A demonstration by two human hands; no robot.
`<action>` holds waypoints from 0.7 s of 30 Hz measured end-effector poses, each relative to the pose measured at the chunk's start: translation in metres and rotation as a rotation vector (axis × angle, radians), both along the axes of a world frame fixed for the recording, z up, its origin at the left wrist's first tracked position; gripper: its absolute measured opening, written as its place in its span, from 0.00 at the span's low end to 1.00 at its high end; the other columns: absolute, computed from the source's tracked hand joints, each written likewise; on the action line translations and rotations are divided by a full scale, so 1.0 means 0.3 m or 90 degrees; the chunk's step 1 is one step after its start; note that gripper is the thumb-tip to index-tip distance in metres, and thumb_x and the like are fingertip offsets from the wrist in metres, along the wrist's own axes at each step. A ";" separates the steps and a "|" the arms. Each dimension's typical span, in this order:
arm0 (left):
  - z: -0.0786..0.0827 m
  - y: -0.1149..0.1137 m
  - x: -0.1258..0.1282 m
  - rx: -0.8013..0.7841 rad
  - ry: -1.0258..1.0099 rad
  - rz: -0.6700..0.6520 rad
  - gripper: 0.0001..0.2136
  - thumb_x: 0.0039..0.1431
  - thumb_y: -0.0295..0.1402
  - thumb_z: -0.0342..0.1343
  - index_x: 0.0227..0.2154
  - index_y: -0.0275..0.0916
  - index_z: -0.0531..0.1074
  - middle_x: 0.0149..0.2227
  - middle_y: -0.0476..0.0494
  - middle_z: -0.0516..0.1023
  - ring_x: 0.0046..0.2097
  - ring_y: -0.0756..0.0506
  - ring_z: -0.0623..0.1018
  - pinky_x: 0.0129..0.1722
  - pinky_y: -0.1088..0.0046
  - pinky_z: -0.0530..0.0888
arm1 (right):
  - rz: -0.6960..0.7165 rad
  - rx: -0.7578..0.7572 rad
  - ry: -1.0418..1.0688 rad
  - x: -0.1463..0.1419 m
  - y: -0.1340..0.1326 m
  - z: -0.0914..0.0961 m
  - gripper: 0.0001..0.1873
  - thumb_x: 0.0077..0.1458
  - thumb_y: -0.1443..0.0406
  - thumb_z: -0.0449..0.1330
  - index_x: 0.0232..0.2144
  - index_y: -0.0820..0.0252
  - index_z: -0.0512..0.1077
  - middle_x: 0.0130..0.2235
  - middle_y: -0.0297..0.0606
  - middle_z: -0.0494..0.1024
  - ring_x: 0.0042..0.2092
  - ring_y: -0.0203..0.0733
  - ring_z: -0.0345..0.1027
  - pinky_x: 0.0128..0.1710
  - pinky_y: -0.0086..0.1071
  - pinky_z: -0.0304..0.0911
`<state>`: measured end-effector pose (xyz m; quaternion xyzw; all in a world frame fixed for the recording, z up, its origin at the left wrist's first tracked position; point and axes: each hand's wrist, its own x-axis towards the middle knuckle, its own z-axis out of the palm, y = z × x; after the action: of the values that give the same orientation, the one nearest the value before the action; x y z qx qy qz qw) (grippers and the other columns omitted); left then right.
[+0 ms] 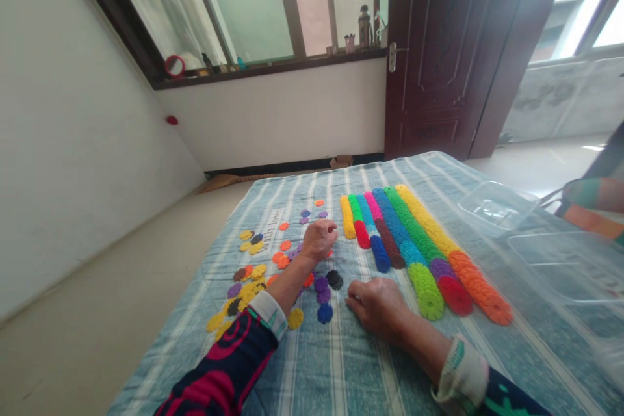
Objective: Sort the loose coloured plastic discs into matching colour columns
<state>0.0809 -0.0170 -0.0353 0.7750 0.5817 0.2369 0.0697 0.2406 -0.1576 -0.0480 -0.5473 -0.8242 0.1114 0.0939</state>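
Loose flower-shaped plastic discs (253, 279) in yellow, orange, purple and black lie scattered on a blue striped cloth (341, 364). To their right lie several rows of stacked discs (414, 247), sorted by colour. My left hand (319, 238) reaches out over the loose discs, fingers curled in a pinch; what it holds is hidden. My right hand (377, 305) rests on the cloth with fingers curled under, just right of a blue disc (325, 313) and a black disc (335, 279).
Two clear plastic containers (497, 207) (570, 263) stand on the cloth's right side. A striped object (595, 205) sits at the far right. Beyond the cloth are a dark wooden door (439, 45), a white wall and a window sill with bottles (364, 26).
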 end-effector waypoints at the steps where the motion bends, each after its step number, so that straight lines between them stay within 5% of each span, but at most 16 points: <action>1: 0.015 -0.002 -0.029 -0.005 0.012 0.001 0.08 0.50 0.27 0.54 0.29 0.36 0.79 0.29 0.46 0.77 0.33 0.48 0.74 0.37 0.74 0.68 | -0.001 0.000 -0.002 0.000 -0.001 0.000 0.15 0.62 0.59 0.52 0.37 0.55 0.77 0.34 0.42 0.82 0.36 0.45 0.76 0.30 0.31 0.53; 8: 0.101 -0.048 -0.194 -0.159 0.076 -0.016 0.05 0.43 0.28 0.55 0.21 0.38 0.77 0.21 0.51 0.72 0.28 0.49 0.71 0.30 0.75 0.64 | -0.007 -0.008 0.007 0.000 -0.004 0.006 0.15 0.62 0.59 0.52 0.36 0.56 0.77 0.34 0.43 0.82 0.36 0.44 0.76 0.30 0.32 0.51; 21: 0.143 -0.140 -0.183 -0.188 0.135 -0.048 0.06 0.35 0.24 0.57 0.20 0.40 0.76 0.23 0.51 0.69 0.29 0.49 0.68 0.28 0.75 0.61 | -0.005 -0.003 -0.004 0.003 -0.005 -0.002 0.15 0.63 0.59 0.51 0.37 0.55 0.77 0.34 0.42 0.82 0.36 0.43 0.75 0.30 0.31 0.51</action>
<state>0.0260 -0.0588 0.0078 0.7981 0.5850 0.0631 0.1301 0.2415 -0.1590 -0.0487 -0.5510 -0.8220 0.1117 0.0905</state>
